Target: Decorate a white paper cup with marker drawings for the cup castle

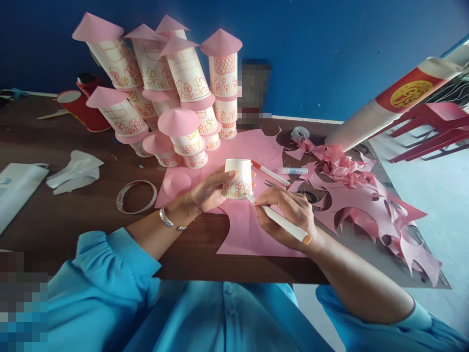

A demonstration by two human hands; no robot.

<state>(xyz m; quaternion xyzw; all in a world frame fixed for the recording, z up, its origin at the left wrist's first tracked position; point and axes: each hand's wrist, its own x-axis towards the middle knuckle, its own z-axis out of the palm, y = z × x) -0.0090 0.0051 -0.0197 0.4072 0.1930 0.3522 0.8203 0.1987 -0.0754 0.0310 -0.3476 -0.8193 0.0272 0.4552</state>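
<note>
My left hand (212, 189) is wrapped round a white paper cup (238, 177), held upside down, with red and yellow flowers and grass drawn near its rim. My right hand (284, 211) grips a white marker with an orange end (287, 225), its tip at the cup's lower right edge. Beneath both hands lies pink paper (249, 230). A second marker with red ends (271, 174) rests just behind my right hand. Beyond the cup stand several decorated cup towers (188, 73) with pink cone roofs.
Pink paper scraps (351, 195) and a tape roll (300, 133) lie to the right, by a long stack of cups (388, 107). On the left are a larger tape ring (136, 197), crumpled white film (76, 171), a white packet (18, 188) and a red can (83, 111).
</note>
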